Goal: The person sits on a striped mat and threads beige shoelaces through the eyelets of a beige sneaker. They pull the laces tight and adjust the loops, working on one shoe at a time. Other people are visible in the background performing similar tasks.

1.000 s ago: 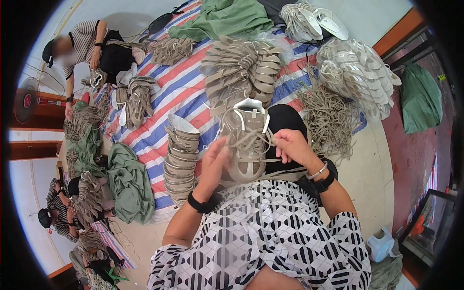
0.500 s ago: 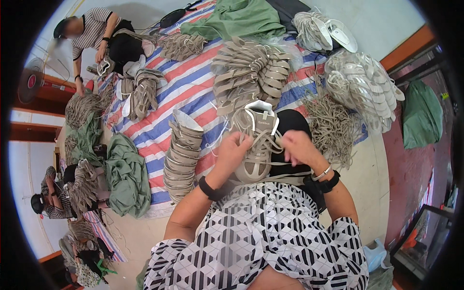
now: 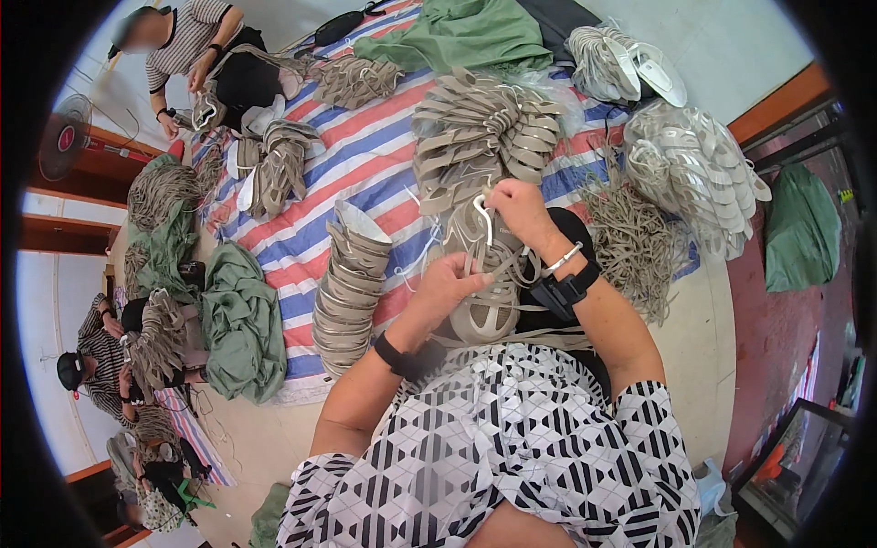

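A beige-grey sneaker upper with a white-edged collar rests on my lap, toe toward me. Its flat beige shoelace crosses the front in loose loops. My left hand is closed at the left side of the lace rows, thumb and fingers pinching the shoelace. At the top of the collar, my right hand is closed with its fingertips together; what it pinches there is too small to make out. The collar opening is partly hidden behind that hand.
A striped sheet bears a fan of shoe uppers, a stacked row of uppers, a heap of laces and bagged uppers. Green cloth lies at left. Other people work at left.
My right hand has moved up and left from beside the laces to the collar's top. My left hand has shifted slightly right and stays at the laces.
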### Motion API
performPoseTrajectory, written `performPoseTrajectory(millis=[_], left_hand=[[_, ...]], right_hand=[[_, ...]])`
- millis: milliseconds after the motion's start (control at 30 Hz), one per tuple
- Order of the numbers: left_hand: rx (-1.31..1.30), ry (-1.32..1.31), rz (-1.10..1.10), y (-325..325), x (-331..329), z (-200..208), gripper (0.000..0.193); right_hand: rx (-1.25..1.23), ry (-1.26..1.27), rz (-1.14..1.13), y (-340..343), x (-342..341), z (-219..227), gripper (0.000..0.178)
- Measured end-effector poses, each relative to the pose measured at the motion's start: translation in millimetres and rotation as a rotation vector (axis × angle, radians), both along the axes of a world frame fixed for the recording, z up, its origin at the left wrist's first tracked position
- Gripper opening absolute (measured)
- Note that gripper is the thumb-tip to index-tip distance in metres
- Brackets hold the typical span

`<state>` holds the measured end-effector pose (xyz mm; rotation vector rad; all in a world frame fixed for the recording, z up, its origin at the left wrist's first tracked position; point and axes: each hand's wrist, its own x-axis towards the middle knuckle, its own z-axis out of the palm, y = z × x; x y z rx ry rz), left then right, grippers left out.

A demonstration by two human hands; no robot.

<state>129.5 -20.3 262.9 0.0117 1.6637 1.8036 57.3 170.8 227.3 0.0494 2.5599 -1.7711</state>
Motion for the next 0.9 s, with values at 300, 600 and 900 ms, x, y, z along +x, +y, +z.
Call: performPoseTrajectory(millis=[300,600,900], left_hand=[[0.08,-0.172,0.115,-10.6,-13.2,-17.8,0.016],[-0.086,-0.092,0.273,-49.4,-24.8,-19.5,0.032],[-0.269,-0.136,0.079,-34.4,-103.7,-17.3,0.031]], right_hand=[[-0.901,-0.384,-0.222,25.1,-3.0,-11.2,0.011],[-0.31,-0.516,0.025,40.6,74.1,24.7,0.041],[-0.856,-0.534,0.162,11.4,70.1,21.9,0.022]])
